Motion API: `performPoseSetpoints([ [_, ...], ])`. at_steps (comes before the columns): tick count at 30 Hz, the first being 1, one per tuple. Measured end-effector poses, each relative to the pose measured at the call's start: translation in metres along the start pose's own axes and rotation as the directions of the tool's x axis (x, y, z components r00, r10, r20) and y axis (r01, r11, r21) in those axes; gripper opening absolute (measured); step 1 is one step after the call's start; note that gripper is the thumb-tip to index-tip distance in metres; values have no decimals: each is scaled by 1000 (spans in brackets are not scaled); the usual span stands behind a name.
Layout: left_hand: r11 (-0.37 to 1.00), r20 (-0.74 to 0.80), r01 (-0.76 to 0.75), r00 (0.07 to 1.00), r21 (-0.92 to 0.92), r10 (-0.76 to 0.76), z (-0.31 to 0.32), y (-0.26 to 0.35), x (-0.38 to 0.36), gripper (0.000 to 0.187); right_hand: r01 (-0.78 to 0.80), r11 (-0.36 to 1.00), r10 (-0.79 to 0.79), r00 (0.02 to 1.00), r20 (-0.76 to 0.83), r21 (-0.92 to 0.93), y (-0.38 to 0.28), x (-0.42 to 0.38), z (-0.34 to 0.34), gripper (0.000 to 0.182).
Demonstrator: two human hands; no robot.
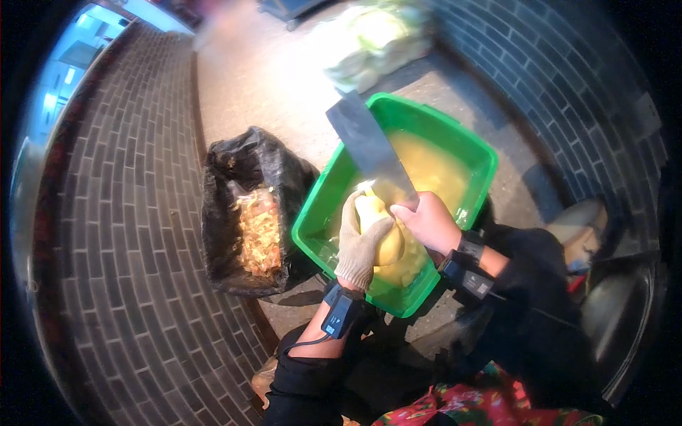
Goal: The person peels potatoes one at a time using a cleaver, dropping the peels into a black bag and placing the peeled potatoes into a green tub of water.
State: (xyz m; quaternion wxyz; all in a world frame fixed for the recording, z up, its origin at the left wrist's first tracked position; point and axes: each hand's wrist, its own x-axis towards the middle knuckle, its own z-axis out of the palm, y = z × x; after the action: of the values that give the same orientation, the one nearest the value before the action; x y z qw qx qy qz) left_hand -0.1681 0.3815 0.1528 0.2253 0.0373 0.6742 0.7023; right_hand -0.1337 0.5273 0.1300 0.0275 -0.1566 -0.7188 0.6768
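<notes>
My left hand (359, 241), in a knit work glove, grips a yellow peeled fruit (387, 241) over the near side of a green tub (455, 135). My right hand (430, 221) is bare and holds the handle of a broad cleaver (368, 148). The blade points up and away, and its lower edge rests against the top of the fruit. The tub holds yellowish water and more yellow pieces. Both wrists carry black strapped devices.
A black plastic bag (241, 170) with yellowish peelings inside sits left of the tub. A pale sack of produce (373, 39) lies farther back. Grey brick paving runs along the left and the right. Flowered red cloth lies at the bottom edge.
</notes>
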Motion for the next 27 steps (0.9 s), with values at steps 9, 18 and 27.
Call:
performPoseSetpoints([
  [9, 997, 26, 50, 998, -55, -49, 13, -19, 7, 68, -441, 880, 414, 894, 171, 175, 7, 15, -28, 17],
  [18, 978, 283, 197, 944, -69, -170, 4, -9, 26, 68, -39, 863, 142, 976, 168, -503, 6, 35, -47, 25],
  [27, 986, 345, 156, 924, 52, -165, 0, -5, 32, 73, -27, 807, 104, 990, 97, -590, -9, 33, -45, 23],
])
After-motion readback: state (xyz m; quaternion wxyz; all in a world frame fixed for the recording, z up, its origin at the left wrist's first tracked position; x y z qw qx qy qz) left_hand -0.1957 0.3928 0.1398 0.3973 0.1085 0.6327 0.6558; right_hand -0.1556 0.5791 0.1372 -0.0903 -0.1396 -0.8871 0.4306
